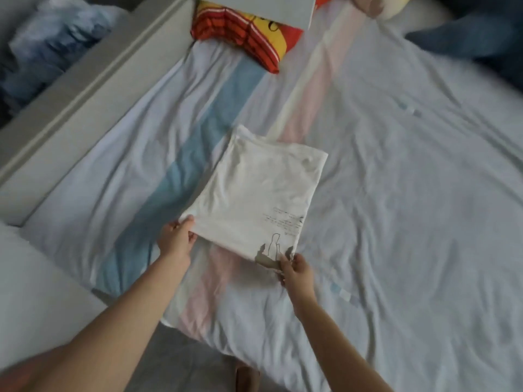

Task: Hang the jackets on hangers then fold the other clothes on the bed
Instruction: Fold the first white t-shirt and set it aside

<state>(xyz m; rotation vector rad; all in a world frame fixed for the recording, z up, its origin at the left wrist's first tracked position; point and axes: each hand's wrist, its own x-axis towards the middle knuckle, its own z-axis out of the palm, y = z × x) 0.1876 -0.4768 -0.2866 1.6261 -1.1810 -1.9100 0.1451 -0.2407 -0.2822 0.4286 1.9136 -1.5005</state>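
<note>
A white T-shirt (254, 193) with a small dark print lies folded into a rectangle on the bed (396, 193). My left hand (175, 239) pinches its near left corner, thumb on top. My right hand (295, 268) pinches the near right corner, right at the print. The near edge of the shirt is slightly lifted off the sheet.
The bed has a pale sheet with blue and pink stripes. A red, orange and yellow cushion (243, 38) lies at the head end. Dark blue fabric (467, 38) sits at the far right. A grey bed frame (85, 103) runs along the left, with bluish clothes (42, 52) beyond it.
</note>
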